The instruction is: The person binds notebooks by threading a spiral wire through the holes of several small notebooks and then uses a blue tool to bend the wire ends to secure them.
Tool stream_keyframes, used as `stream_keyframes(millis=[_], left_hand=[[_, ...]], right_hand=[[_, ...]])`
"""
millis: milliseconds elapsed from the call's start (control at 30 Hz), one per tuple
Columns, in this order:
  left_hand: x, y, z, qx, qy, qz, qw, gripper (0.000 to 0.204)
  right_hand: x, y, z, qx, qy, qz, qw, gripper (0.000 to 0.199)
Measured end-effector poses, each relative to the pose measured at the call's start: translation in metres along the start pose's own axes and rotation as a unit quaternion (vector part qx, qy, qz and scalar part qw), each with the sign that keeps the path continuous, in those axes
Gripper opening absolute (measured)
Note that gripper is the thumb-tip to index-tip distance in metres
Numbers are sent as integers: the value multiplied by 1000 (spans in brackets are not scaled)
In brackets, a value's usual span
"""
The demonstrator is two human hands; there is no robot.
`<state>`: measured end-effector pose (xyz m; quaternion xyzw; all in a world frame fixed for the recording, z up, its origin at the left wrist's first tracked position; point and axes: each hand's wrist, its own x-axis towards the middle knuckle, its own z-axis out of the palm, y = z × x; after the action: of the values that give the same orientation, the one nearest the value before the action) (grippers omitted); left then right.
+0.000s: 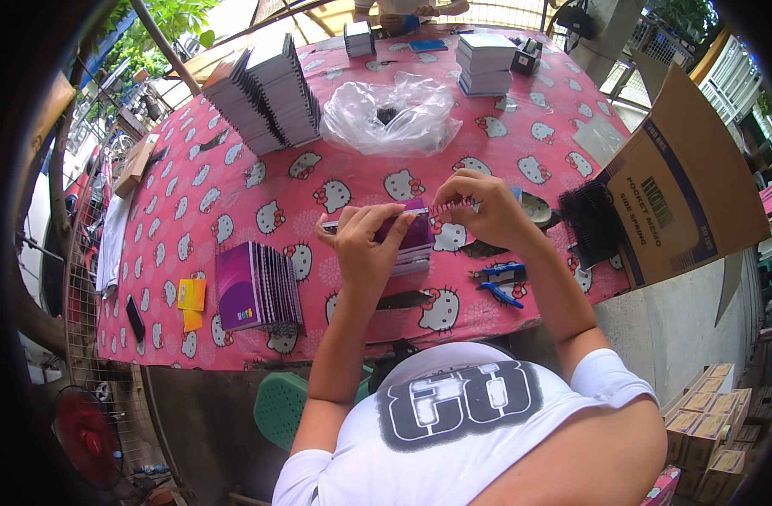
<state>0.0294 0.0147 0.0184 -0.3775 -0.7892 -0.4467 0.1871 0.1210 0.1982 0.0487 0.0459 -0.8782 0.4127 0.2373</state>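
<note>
My left hand [367, 236] grips a purple-covered notebook [418, 233], its fingers over the top edge and its thumb on the cover. Purple and white layers show beneath it; I cannot tell whether they are a separate pile. Pinched in my right hand [480, 205] is a thin spiral binding coil [446, 207], dark pinkish, which meets the notebook's upper right corner. Blue-handled pliers [502, 287] lie on the table below my right hand. To the left stands a row of purple spiral notebooks [258, 288].
Tall notebook stacks [268, 97], a clear plastic bag [390, 118] and a white notebook pile [484, 66] are farther back. Black coils [590, 221] lie by an open cardboard box [681, 181] at right. Yellow packets [192, 295] and a phone [135, 319] lie left. Another person's hands [419, 15] show at the far edge.
</note>
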Motion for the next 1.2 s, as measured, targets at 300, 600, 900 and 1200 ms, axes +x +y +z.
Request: stream_keyframes(millis=[300, 600, 900, 1200], left_hand=[[-1, 2, 1, 10, 6, -16, 1000, 20], [-2, -2, -2, 2, -17, 5, 1000, 16], [-2, -3, 0, 0, -13, 7, 1000, 16], [0, 4, -3, 28, -2, 20, 999, 16]], right_hand=[[3, -3, 9, -33, -36, 41, 998, 17], [1, -12, 23, -173, 0, -7, 985, 25], [3, -19, 26, -170, 46, -48, 983, 15], [7, -18, 35, -124, 74, -62, 988, 17]])
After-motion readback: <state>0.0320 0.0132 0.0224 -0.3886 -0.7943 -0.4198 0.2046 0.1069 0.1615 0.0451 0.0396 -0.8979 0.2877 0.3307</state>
